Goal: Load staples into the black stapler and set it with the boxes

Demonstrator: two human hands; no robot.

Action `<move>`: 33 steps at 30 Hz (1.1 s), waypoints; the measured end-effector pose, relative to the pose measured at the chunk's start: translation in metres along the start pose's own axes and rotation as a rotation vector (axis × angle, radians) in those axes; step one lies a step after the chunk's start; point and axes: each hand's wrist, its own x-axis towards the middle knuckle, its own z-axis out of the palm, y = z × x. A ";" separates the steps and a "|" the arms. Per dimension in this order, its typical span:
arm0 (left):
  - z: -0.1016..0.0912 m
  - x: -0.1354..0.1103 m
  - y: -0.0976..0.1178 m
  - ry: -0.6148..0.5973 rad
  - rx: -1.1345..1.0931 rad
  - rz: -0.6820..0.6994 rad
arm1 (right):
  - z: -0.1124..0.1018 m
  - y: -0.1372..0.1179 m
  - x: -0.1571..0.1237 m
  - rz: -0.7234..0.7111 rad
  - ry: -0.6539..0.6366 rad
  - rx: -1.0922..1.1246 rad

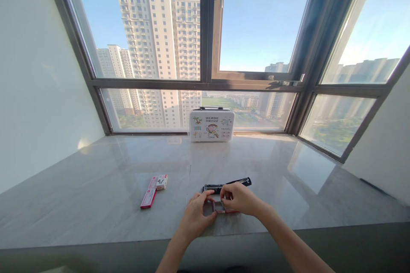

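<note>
Currently at worktop [96,187] front edge: stapler [237,182], black arm hinged open. Left hand [195,215] and right hand [241,198] close together, fingertips pinched on its reddish lower part. Pink staple box [153,190] lies well left. Probable hazard: sprung arm snapping shut, nipping fingertips.

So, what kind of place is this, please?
Likely a high-rise flat: a wide stone sill under a bay window, with tall towers outside. The left hand and right hand hold a stapler on it.
</note>
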 end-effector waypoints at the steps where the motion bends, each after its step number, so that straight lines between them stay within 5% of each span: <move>1: 0.000 0.000 0.000 0.002 -0.002 0.001 | 0.000 0.006 -0.007 0.018 0.020 0.044; 7: -0.003 -0.002 -0.003 0.037 -0.065 -0.010 | 0.007 0.046 -0.046 0.168 0.156 0.170; 13: 0.007 0.005 0.008 -0.002 -0.120 -0.165 | 0.009 0.047 -0.057 0.188 0.047 0.185; 18: 0.013 0.006 0.009 0.003 -0.148 -0.164 | 0.005 0.022 -0.043 0.166 0.049 0.030; 23: -0.004 0.016 -0.016 0.157 0.071 -0.209 | 0.011 0.000 -0.023 0.067 0.076 -0.028; 33: -0.014 0.035 -0.013 0.001 0.189 -0.249 | 0.026 0.012 0.044 0.046 0.200 -0.004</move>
